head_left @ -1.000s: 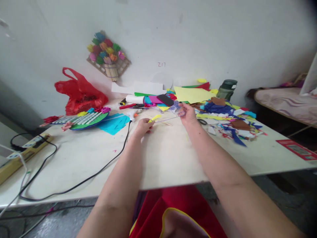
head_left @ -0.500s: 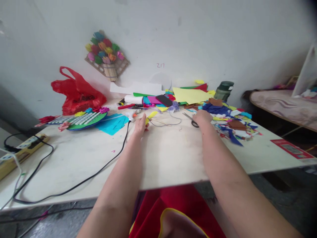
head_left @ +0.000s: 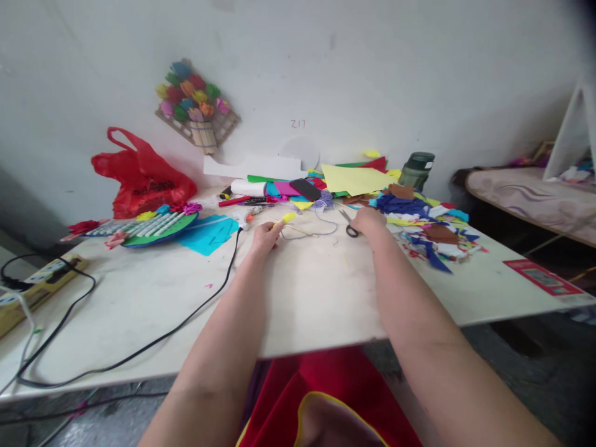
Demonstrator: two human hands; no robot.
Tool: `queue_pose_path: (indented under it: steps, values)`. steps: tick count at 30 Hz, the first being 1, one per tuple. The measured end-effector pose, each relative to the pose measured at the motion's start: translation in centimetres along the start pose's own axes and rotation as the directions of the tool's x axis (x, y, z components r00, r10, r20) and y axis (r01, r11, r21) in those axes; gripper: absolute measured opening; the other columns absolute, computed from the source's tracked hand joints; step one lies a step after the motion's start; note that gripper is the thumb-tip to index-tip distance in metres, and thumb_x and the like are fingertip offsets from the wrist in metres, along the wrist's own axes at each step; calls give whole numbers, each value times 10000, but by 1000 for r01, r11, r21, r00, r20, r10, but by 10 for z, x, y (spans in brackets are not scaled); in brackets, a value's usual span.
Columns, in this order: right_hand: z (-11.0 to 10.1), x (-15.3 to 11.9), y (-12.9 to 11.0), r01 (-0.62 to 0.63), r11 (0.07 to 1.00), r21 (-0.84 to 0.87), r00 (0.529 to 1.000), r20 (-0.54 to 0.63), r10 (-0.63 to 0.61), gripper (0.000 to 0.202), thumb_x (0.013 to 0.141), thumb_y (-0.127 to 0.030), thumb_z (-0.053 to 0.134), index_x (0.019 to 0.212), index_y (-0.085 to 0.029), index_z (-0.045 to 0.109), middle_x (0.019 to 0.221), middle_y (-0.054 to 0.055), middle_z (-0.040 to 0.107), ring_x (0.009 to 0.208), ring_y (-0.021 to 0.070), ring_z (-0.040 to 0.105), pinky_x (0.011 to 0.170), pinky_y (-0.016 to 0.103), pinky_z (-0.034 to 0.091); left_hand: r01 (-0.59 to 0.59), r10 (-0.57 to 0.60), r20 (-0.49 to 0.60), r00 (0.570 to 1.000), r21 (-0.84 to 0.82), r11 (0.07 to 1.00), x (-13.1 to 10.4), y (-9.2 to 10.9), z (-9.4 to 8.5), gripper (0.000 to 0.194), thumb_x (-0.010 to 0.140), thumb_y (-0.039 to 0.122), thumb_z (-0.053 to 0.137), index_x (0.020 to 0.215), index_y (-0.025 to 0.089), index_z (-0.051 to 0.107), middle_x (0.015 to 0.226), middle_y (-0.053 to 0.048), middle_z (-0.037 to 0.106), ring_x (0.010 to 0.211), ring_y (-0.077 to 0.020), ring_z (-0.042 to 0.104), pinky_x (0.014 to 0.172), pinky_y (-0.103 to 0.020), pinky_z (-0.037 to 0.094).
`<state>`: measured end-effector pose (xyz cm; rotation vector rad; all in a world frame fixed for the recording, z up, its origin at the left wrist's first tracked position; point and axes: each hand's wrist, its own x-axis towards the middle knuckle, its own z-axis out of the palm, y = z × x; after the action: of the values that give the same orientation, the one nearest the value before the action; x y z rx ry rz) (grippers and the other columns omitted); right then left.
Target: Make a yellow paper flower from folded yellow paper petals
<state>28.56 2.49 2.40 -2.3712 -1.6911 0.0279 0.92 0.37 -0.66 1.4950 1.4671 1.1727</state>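
Note:
My left hand (head_left: 267, 236) is closed around the lower end of a small yellow paper piece (head_left: 288, 218), which points up and to the right. A thin light stick (head_left: 302, 230) and a loop of purple yarn (head_left: 336, 227) lie just right of it. My right hand (head_left: 369, 221) is closed at the handles of black-handled scissors (head_left: 352, 231); its fingertips are mostly hidden. The blades point away to the upper left. A ball of purple yarn (head_left: 325, 198) sits behind, between the two hands.
Colourful paper scraps (head_left: 437, 233) are heaped at right, before a green bottle (head_left: 418, 170). A white glue gun (head_left: 243, 218) trails a black cord (head_left: 186, 323) across the left side. Further left are a red bag (head_left: 144, 186), a green decorated board (head_left: 162, 231) and a power strip (head_left: 46, 288).
My right hand has moved left, and the scissors have moved with it. My left hand's fingers have curled in around the yellow piece. The view has shifted slightly.

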Motion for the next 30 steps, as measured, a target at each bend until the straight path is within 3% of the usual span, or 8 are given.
queue_pose_path:
  steps: [4,9,14,18,20,23,27,30]
  values:
    - [-2,-3,-5,-41,995,-95,995,90,50,464,724,-310,650,1147,-121,627,1162,205,607,1100,274,575,850,337,476,8,-7,-21,1000,65,998,-1,2,-1,342,728,469,588,587,183,468,495,44,410,409,-74,384,411,-196,350]
    - [-2,-4,-8,-24,993,-113,997,70,32,446,708,-259,651,1136,-136,632,1161,197,613,1095,271,583,867,352,474,10,-9,-29,1000,41,999,0,2,-2,288,706,416,618,605,186,477,511,47,409,426,-76,399,418,-191,367]
    - [-7,-4,-5,-56,998,-11,998,-15,56,379,710,-268,652,1063,-131,665,1083,205,640,1059,280,603,845,363,482,-4,3,-28,1000,-36,999,3,-3,-2,235,697,372,626,625,186,502,535,43,436,440,-81,410,437,-203,390]
    - [-8,3,-2,-70,980,186,995,-59,83,338,684,-307,693,972,-129,692,989,181,672,967,273,636,799,346,490,1,-2,-22,1000,-26,1000,3,-3,-2,196,696,337,629,629,185,526,524,44,446,431,-82,414,441,-209,381]
    - [-7,4,-5,-33,928,372,999,-7,39,315,680,-354,704,915,-144,700,894,135,694,832,233,659,729,314,499,-3,3,-14,1000,12,1000,2,-1,-1,181,704,323,623,631,182,534,518,45,449,418,-82,418,433,-210,363]
    - [-6,-4,-17,6,709,705,996,61,-69,321,750,-413,636,943,-159,677,832,80,699,608,131,617,559,233,463,-25,25,5,1000,76,997,-1,3,-1,163,711,306,608,641,176,541,517,44,452,404,-84,429,423,-211,338]
    - [-8,-24,-39,31,527,849,966,110,-235,317,770,-404,619,971,-159,625,834,66,691,547,83,566,436,163,343,-58,54,45,998,94,994,-4,5,-1,163,708,314,606,662,167,555,516,43,450,407,-85,429,427,-211,329]
    - [-2,-32,-54,115,469,875,947,46,-318,345,706,-338,688,975,-146,589,805,48,673,594,93,578,459,163,372,-66,58,85,995,88,994,-5,5,0,179,699,339,617,697,163,580,523,39,468,431,-88,435,444,-211,340]
